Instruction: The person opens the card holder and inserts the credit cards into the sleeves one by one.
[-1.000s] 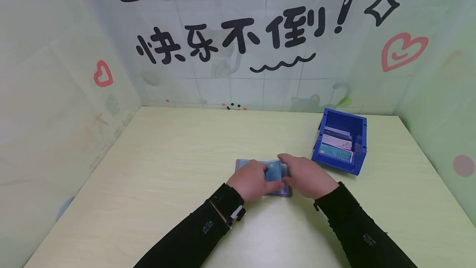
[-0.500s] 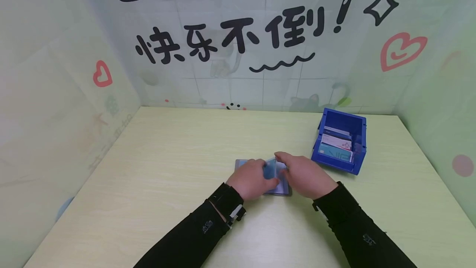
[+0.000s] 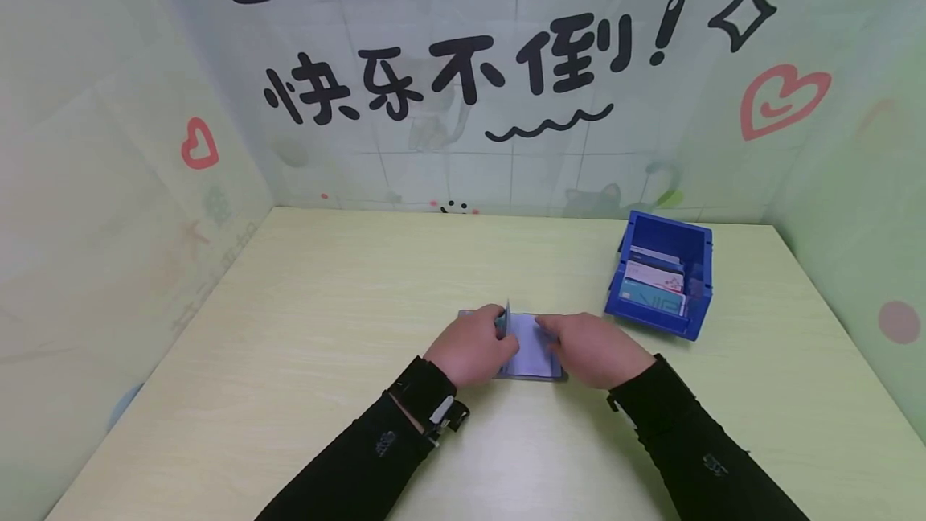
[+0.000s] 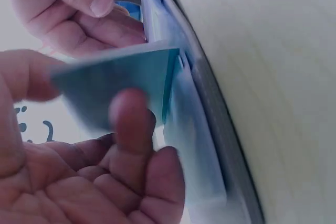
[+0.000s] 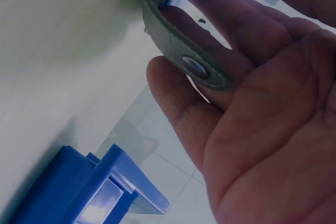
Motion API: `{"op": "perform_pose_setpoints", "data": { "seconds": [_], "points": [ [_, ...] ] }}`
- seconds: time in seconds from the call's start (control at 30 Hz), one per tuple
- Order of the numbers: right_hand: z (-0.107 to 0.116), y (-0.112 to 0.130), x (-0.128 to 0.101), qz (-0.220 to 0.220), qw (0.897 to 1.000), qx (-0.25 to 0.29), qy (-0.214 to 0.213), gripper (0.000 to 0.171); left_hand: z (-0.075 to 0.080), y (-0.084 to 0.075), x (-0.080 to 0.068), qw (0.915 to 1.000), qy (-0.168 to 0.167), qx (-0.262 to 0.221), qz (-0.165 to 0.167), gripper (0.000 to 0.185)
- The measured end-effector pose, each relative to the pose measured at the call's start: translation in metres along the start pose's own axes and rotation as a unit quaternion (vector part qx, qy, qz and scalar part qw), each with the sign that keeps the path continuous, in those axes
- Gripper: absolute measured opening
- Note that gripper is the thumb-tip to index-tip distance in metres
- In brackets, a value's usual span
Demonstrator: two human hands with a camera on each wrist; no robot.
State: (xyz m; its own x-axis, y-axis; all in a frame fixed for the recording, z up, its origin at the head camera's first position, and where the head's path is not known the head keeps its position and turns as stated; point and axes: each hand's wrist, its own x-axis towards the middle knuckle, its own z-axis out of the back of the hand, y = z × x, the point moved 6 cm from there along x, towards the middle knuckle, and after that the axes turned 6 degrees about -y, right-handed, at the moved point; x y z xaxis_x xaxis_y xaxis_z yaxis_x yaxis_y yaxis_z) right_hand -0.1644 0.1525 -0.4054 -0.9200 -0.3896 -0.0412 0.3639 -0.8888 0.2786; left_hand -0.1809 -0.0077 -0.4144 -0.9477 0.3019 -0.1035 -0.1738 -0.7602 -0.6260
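Pale green wooden tabletop (image 3: 304, 328), walled w/ printed backdrop; a grey soft card holder w/ clear plastic sleeves (image 3: 531, 360) is laid flat at centre, long axis roughly left-right; a teal plastic card (image 3: 502, 320) is pinched on edge by the left hand (image 3: 470, 352), just left of the open sleeve; the right hand (image 3: 593, 348), fingers straight, is pressed on the holder's right side; blue plastic bin of cards (image 3: 661, 276) sits near, right & behind. Snap tab shown only in right wrist view; card face only in left wrist view.
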Motion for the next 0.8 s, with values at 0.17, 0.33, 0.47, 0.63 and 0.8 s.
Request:
{"op": "perform_pose_setpoints", "data": {
  "seconds": [0.17,0.33,0.47,0.63,0.8],
  "points": [
    [-0.003,-0.002,0.002,-0.001,1.0,0.012,0.005,0.047,0.008,0.001,-0.002,0.9994,-0.014,0.022,-0.023,0.041],
    [-0.004,-0.002,0.002,-0.001,1.0,0.021,0.008,0.048,0.012,0.005,-0.004,0.9997,-0.019,0.01,-0.008,0.046],
    [-0.005,-0.002,0.003,-0.01,1.0,0.022,0.016,0.049,0.015,0.012,-0.005,0.9996,-0.026,0.005,0.007,0.066],
    [-0.006,-0.003,0.003,-0.015,0.999,0.021,0.024,0.051,0.018,0.018,-0.006,0.9994,-0.03,0.01,0.011,0.069],
    [-0.006,-0.004,0.003,-0.017,0.999,0.026,0.027,0.052,0.02,0.023,-0.006,0.9986,-0.034,0.041,0.007,0.054]
  ]
}}
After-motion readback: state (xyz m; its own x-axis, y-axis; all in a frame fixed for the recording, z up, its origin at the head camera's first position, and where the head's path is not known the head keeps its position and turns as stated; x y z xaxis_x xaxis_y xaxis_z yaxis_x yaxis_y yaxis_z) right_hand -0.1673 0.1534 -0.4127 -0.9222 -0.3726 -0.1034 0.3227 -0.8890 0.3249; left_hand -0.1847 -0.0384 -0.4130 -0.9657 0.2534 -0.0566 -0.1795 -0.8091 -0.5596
